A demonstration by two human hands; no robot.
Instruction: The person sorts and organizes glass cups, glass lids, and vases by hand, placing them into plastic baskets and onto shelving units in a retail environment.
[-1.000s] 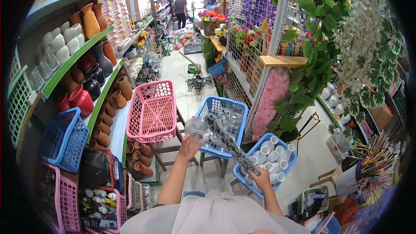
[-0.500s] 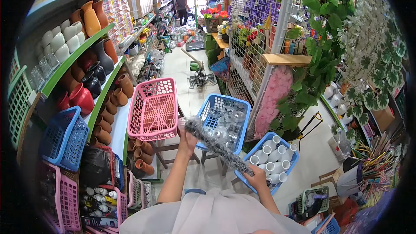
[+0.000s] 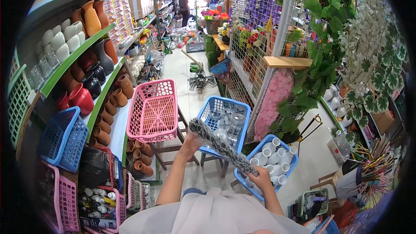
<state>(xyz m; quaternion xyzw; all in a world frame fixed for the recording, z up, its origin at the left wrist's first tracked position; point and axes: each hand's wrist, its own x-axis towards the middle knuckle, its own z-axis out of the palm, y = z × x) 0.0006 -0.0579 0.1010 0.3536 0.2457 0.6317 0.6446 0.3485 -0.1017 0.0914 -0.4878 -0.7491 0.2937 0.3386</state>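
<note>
A grey fluffy duster (image 3: 221, 147) slants across the front of my body. My right hand (image 3: 261, 180) is closed around its lower end. Its upper end lies against a clear glass that my left hand (image 3: 189, 147) grips; the duster covers most of the glass. Just beyond the duster, a blue basket (image 3: 248, 115) on a stool holds several clear glass vessels (image 3: 223, 124). Left of it stands an empty pink basket (image 3: 152, 138). Near my right hand, a lower blue basket (image 3: 297, 161) contains several white vases (image 3: 274, 158).
Shelves of clay pots and vases (image 3: 104, 135) line the left, with another blue basket (image 3: 65, 136) in front. A wire rack (image 3: 260, 82) with artificial flowers stands at the right. A metal-based object (image 3: 201, 81) stands on the aisle floor. Another person (image 3: 183, 6) is far back.
My left hand and the glass have moved slightly right and down, and the glass is now more hidden by the duster. My right hand has shifted slightly right. The distant person has turned.
</note>
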